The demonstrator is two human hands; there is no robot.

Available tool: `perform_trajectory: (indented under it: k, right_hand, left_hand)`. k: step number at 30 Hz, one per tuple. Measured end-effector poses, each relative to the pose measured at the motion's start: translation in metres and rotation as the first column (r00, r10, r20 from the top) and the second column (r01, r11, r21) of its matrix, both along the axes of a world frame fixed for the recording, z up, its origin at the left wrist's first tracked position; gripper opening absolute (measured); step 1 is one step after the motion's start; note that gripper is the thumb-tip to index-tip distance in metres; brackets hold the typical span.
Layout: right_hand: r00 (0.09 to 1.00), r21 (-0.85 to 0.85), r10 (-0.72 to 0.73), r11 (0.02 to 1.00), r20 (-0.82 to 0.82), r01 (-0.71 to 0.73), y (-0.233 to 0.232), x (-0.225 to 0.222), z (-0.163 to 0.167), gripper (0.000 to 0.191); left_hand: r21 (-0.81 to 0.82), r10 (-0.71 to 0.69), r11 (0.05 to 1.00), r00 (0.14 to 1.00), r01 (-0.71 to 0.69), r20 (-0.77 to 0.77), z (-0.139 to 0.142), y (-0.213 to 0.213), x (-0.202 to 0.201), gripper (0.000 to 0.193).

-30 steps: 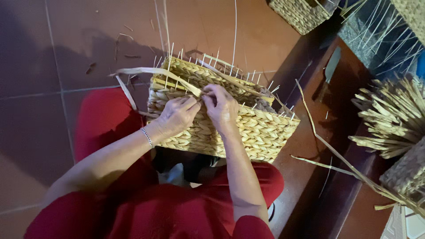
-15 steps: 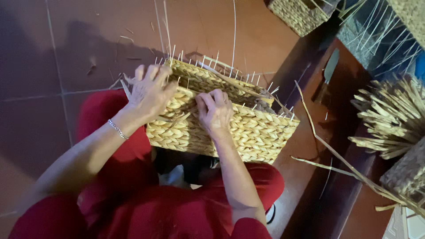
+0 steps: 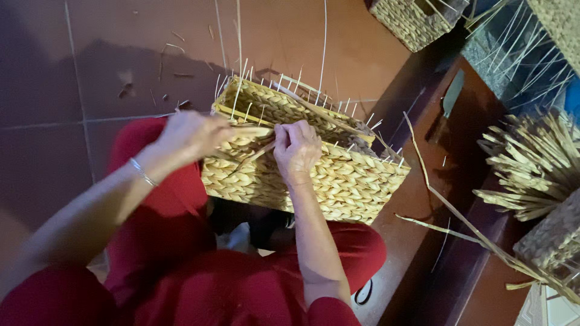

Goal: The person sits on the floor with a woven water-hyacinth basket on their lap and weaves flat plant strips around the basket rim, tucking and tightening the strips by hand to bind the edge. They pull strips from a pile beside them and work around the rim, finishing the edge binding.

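Note:
A rectangular basket (image 3: 338, 181) of plaited yellow straw rests on my lap, tilted, with thin white stakes standing up along its rim. My left hand (image 3: 192, 134) grips a flat straw strand (image 3: 257, 130) at the basket's near left corner. My right hand (image 3: 297, 148) pinches the same strand against the basket's near wall, fingers closed. A silver bracelet (image 3: 142, 172) circles my left wrist. I wear red trousers (image 3: 181, 253).
A bundle of dried straw strands (image 3: 531, 166) lies at the right. Another woven basket (image 3: 414, 18) stands at the top, a third one (image 3: 553, 235) at the right edge. A dark wooden ledge (image 3: 435, 187) runs beside me. Straw scraps lie on the brown tiled floor (image 3: 90, 72).
My left hand came down from the basket's far left rim to the near corner, pulling the strand with it. My right hand stayed on the near wall.

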State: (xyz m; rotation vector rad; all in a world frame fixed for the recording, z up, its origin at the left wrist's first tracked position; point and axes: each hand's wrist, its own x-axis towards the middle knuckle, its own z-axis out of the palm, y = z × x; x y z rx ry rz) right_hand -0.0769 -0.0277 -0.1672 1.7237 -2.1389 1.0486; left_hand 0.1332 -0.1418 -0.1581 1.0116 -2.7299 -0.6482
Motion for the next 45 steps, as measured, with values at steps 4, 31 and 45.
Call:
perform_trajectory:
  k: [4, 31, 45]
  right_hand:
    - [1.000, -0.018, 0.011, 1.000, -0.011, -0.011, 0.000, -0.004, -0.004, 0.018]
    - [0.865, 0.189, 0.425, 0.857, 0.268, -0.479, 0.004, -0.020, 0.029, 0.037]
    - [0.880, 0.108, 0.294, 0.928, 0.374, -0.356, -0.008, -0.019, 0.009, 0.017]
  left_hand:
    - [0.071, -0.017, 0.997, 0.897, -0.016, 0.442, 0.017, -0.028, 0.018, 0.047]
    - [-0.109, -0.054, 0.992, 0.997, 0.060, 0.059, -0.002, 0.023, -0.022, 0.021]
    - [-0.516, -0.475, 0.823, 0.784, 0.237, -0.398, 0.041, 0.054, -0.007, 0.028]
